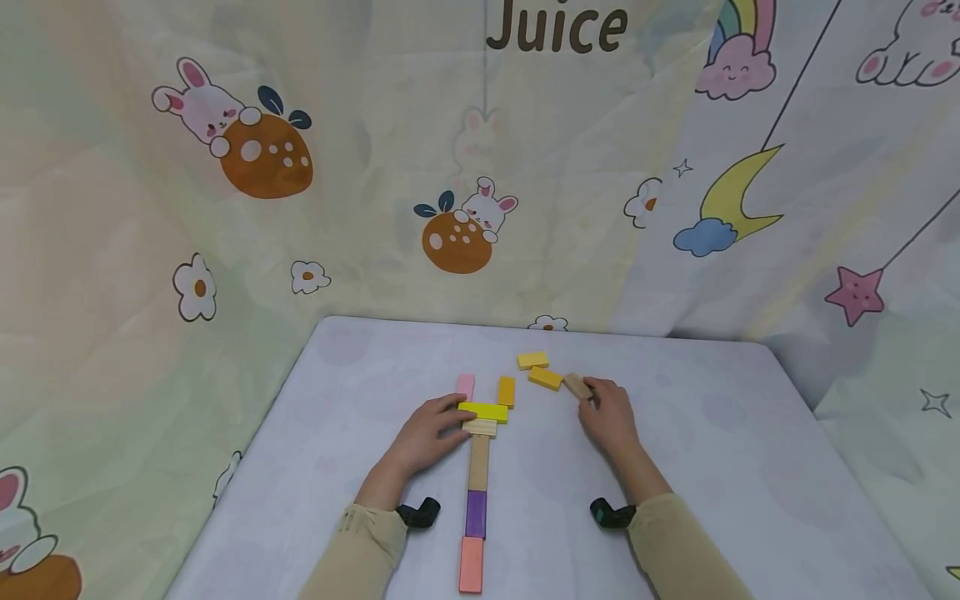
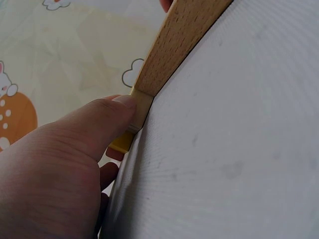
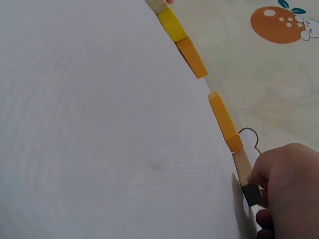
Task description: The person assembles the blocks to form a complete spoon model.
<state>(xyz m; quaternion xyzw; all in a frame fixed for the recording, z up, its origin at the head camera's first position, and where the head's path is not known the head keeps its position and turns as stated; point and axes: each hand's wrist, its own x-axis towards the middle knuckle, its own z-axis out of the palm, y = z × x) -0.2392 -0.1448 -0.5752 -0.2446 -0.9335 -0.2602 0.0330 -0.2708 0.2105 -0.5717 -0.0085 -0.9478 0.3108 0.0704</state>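
My left hand (image 1: 431, 433) rests at the left ends of a bright yellow block (image 1: 487, 412) and a pale wooden block (image 1: 486, 427). In the left wrist view, its thumb (image 2: 112, 117) presses against the pale block. A row of blocks runs toward me from there: a tan block (image 1: 478, 463), a purple block (image 1: 476, 513) and a salmon block (image 1: 471, 565). Beyond the yellow block lie a pink block (image 1: 466, 385) and an orange-yellow block (image 1: 506, 392). My right hand (image 1: 611, 417) pinches a wooden block (image 3: 242, 167) between thumb and finger, at the end of an orange-yellow block (image 3: 225, 122).
Another yellow block (image 1: 532, 360) lies at the back, close to the orange-yellow block (image 1: 545, 379) beside my right hand. The white table (image 1: 720, 433) ends at a patterned cloth backdrop (image 1: 390, 150). Dark wrist devices (image 1: 612, 513) sit at both cuffs.
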